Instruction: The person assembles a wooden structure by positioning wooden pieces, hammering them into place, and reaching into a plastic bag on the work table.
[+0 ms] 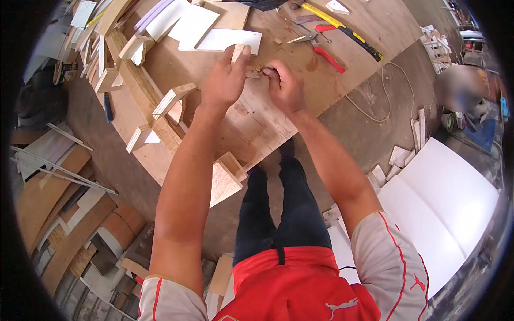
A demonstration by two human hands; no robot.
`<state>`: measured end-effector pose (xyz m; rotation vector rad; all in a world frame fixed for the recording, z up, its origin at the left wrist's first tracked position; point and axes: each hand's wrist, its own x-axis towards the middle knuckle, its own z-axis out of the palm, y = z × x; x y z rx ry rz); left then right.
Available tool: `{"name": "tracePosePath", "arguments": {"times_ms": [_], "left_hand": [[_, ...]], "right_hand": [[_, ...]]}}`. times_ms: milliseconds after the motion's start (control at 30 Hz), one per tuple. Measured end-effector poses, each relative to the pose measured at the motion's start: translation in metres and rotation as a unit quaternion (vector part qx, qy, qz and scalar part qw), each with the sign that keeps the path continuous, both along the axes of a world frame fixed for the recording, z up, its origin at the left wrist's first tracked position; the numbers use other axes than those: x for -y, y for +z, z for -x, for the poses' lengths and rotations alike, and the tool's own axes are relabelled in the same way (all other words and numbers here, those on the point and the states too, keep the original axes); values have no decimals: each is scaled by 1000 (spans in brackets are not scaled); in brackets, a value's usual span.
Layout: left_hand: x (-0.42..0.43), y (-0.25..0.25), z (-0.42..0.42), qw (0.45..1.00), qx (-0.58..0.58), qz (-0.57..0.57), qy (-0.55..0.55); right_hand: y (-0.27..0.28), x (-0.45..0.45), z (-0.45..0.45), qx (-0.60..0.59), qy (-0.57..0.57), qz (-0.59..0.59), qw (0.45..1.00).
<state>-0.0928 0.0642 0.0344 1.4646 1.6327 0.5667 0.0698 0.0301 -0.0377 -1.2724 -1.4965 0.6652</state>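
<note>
Over the plywood table (257, 125), my left hand (226, 80) is wrapped round a small wooden piece (237, 53) whose end sticks up by the thumb. Just to its right, my right hand (285, 88) has its fingers curled and pinched together; whatever is between them is too small to name. A short bit of wood (252, 74) shows between the two hands. White-faced boards (227, 40) lie just beyond my left hand. Red-handled pliers (327, 58) and a yellow and black cutter (342, 29) rest beyond my right hand.
A long wooden beam (140, 88) with upright blocks (174, 100) runs along the table's left side. An open wooden box piece (227, 176) sits at the near edge. White sheets (439, 208) lie at the lower right, scrap boards at left. A person (460, 88) is at far right.
</note>
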Motion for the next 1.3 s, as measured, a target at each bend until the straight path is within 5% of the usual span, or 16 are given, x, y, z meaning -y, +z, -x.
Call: {"name": "tracePosePath", "arguments": {"times_ms": [1300], "left_hand": [[2,-6,-4,999,-13,12,34]], "right_hand": [[3,-22,-12,115,108,-61,986]]}}
